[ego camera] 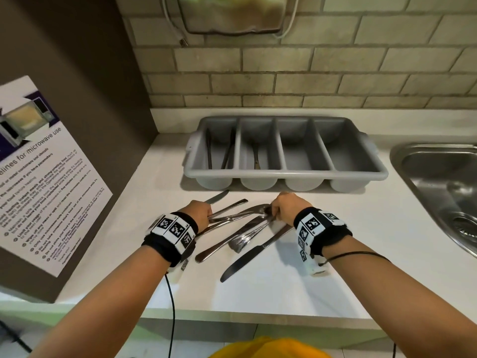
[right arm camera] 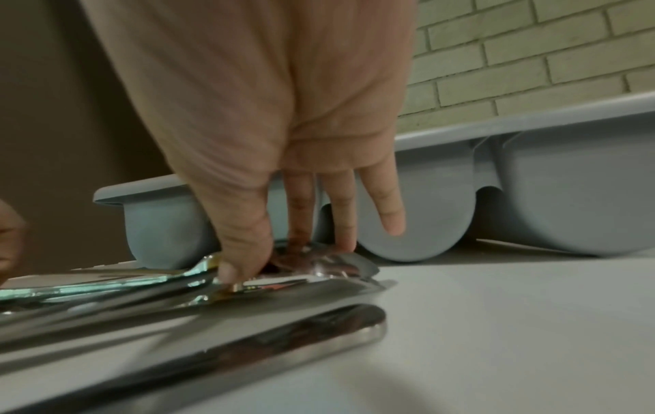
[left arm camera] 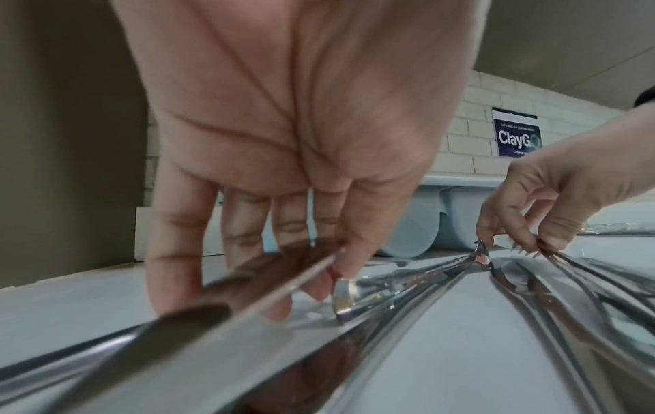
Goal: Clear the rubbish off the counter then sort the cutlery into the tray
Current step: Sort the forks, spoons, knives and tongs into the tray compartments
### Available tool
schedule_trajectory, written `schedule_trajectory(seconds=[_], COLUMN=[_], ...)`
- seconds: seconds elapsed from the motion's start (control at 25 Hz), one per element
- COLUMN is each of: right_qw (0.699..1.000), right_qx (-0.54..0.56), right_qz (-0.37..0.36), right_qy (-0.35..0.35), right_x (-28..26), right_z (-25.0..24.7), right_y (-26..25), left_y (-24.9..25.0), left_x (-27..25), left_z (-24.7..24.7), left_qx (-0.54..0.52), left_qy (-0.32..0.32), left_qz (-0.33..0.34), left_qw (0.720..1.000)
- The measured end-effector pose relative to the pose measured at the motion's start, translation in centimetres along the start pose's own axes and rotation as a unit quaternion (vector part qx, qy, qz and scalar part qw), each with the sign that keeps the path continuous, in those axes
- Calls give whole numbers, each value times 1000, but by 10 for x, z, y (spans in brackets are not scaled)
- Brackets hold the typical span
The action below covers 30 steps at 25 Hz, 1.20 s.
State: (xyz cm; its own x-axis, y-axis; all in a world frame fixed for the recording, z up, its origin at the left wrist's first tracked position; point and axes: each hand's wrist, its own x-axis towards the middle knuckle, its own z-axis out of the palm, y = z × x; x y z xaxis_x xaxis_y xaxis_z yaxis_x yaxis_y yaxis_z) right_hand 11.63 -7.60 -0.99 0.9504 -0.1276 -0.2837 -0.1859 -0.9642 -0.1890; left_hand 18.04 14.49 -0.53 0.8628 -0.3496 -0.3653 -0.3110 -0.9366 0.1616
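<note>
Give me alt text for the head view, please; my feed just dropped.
Both hands reach into loose cutlery on a white counter: the left hand grips a knife, the right hand pinches a spoon. Behind sits a grey four-compartment tray holding a few pieces in its two leftmost compartments; a steel sink lies right.

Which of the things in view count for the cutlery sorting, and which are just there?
Job:
- loose cutlery pile
- grey tray
- left hand, right hand, both pinching pieces in the pile

Just there:
- sink
- microwave notice
- ClayGo sign
</note>
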Motion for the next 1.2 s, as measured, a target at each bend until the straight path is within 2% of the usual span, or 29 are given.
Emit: schedule_trajectory(seconds=[0.24, 0.32, 0.4, 0.52, 0.6, 0.72, 0.8, 0.84, 1.04, 1.2], right_qw=[996, 995, 992, 976, 955, 896, 863, 855, 825, 852], right_qx=[58, 48, 33, 72, 192, 390, 466, 485, 540, 474], right_qz=[-20, -39, -66, -108, -113, -107, -102, -97, -72, -32], right_qy=[59, 75, 100, 173, 196, 183, 165, 159, 151, 220], right_x=[7, 1, -8, -21, -28, -28, -23, -21, -13, -6], right_z=[3, -5, -15, -31, -39, -47, -46, -45, -38, -28], right_y=[11, 11, 9, 4, -5, -32, -53, -63, -94, -98], left_y=[-9, -9, -8, -7, -1, 23, 42, 49, 63, 52], left_x=[7, 2, -4, -4, 1, 0, -2, -3, 6, 9], left_z=[-2, -6, -13, -27, -32, -36, -38, -39, -32, -35], left_qx=[-66, -128, -213, -379, -474, -593, -654, -669, -652, -679], left_qy=[56, 98, 141, 194, 214, 193, 163, 148, 122, 104], left_qz=[24, 58, 87, 97, 83, 54, 66, 75, 98, 86], left_qw=[996, 985, 963, 900, 850, 780, 736, 725, 742, 721])
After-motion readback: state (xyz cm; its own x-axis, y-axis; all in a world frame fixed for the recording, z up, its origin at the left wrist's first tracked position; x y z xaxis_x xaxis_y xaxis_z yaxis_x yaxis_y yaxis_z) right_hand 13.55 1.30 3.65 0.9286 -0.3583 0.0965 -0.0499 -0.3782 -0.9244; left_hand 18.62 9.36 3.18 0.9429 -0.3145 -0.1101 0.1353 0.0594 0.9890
